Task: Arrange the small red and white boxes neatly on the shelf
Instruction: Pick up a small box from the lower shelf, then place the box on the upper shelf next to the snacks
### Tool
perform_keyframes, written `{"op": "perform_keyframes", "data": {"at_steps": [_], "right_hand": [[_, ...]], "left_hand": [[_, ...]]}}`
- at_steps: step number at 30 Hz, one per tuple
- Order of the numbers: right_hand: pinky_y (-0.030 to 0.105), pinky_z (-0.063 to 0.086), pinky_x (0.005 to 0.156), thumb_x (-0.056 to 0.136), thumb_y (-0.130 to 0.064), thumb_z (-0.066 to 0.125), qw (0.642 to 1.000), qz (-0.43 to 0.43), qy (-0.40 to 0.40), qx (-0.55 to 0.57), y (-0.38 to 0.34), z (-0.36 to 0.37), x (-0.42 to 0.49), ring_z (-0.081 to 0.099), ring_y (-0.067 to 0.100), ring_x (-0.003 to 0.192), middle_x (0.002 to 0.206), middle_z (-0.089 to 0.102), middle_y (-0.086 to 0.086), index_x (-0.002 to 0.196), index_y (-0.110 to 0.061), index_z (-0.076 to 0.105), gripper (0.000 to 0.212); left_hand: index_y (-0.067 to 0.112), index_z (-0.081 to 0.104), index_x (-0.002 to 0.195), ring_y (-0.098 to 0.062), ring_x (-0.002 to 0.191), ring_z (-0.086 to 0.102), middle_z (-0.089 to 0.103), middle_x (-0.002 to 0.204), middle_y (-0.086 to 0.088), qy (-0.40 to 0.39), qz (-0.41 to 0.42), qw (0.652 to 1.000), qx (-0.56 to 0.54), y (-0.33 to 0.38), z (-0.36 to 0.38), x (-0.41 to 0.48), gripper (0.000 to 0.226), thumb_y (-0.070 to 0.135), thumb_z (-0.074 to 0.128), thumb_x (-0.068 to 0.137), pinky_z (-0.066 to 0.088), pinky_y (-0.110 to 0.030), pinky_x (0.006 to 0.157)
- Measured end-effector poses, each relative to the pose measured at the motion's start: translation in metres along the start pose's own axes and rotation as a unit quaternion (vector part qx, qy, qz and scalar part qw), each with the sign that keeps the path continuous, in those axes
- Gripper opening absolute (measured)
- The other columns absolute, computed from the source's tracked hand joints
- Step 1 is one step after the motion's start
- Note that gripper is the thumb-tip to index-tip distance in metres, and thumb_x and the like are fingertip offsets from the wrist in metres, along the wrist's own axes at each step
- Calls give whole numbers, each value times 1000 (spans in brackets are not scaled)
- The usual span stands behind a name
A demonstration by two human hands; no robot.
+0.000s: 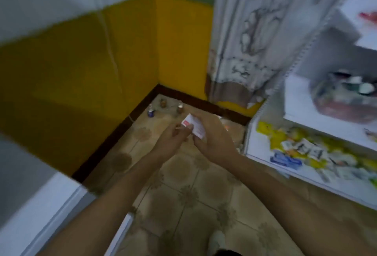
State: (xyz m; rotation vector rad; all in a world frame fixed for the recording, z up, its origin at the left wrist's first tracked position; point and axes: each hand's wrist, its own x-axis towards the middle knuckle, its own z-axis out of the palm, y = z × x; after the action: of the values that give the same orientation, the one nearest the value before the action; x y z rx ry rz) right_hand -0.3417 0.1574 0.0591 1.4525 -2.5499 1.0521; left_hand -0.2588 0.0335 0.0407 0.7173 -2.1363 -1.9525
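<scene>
A small red and white box (pixel 192 126) is held in front of me over the tiled floor. My right hand (pixel 212 139) grips it from the right side with curled fingers. My left hand (pixel 173 138) pinches its left end, where the red label shows. The white shelf unit (pixel 306 112) stands at the right, and its lower shelf (pixel 263 153) carries a jumble of yellow, white and blue packets. The frame is blurred by motion.
A bag of mixed items (pixel 344 96) sits on the middle shelf. Three small cans (pixel 151 111) stand on the floor in the yellow wall's corner. A patterned curtain (pixel 248 31) hangs beside the shelf. A white cabinet edge (pixel 51 204) is at lower left.
</scene>
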Motion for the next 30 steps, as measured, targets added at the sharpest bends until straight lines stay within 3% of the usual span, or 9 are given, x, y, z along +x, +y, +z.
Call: {"op": "perform_keyframes", "data": {"at_steps": [4,6,9,14,17,22,26,30], "right_hand": [[32,40,90,83,-17,64,993,69,90,-28,55,-91,-38,47,22,114,128,53,10,132,-11,46,52],[31,42,85,82,-21,62,986,87,130,-61,86,-137,-62,45,19,112,127,53,6,133,-13,44,55],[33,46,77,81,-21,59,970,132,182,-90,134,-207,-102,48,22,106,122,53,6,133,-15,43,55],[37,44,89,79,-20,64,936,186,240,-177,209,-321,-172,46,25,114,128,52,8,132,-14,44,57],[33,41,85,79,-16,63,914,215,276,-206,245,-378,-208,45,24,114,127,52,6,133,-17,42,58],[35,43,84,82,-18,62,891,243,311,-226,294,-444,-242,46,23,113,127,51,3,133,-19,40,56],[31,41,88,82,-20,64,872,261,346,-226,338,-482,-247,44,19,116,130,50,1,134,-21,39,58],[37,45,84,82,-24,63,852,285,352,-264,397,-533,-238,45,21,115,127,51,1,133,-22,38,57]], "left_hand": [[29,46,125,3,102,55,58,113,16,-104,106,983,104,39,86,28,52,45,68,80,46,-11,72],[32,41,126,7,102,53,54,113,19,-163,174,960,146,68,143,39,53,37,69,82,46,-9,72],[28,35,136,-2,110,52,53,123,14,-196,245,929,195,102,240,52,66,44,67,80,43,-17,83],[18,28,144,-18,126,43,41,143,-3,-230,391,841,295,148,390,63,84,61,58,78,40,-38,101],[11,34,141,-28,127,42,44,141,-9,-192,496,776,338,177,461,68,80,56,53,78,35,-38,102],[8,40,137,-30,125,46,49,137,-12,-191,594,692,362,220,552,79,72,47,59,79,37,-40,100],[10,36,140,-26,130,40,44,141,-9,-196,615,683,341,250,617,101,71,43,62,83,31,-37,104],[14,29,144,-20,134,32,36,147,-4,-218,619,681,326,276,682,140,71,43,59,86,23,-31,108]]}}
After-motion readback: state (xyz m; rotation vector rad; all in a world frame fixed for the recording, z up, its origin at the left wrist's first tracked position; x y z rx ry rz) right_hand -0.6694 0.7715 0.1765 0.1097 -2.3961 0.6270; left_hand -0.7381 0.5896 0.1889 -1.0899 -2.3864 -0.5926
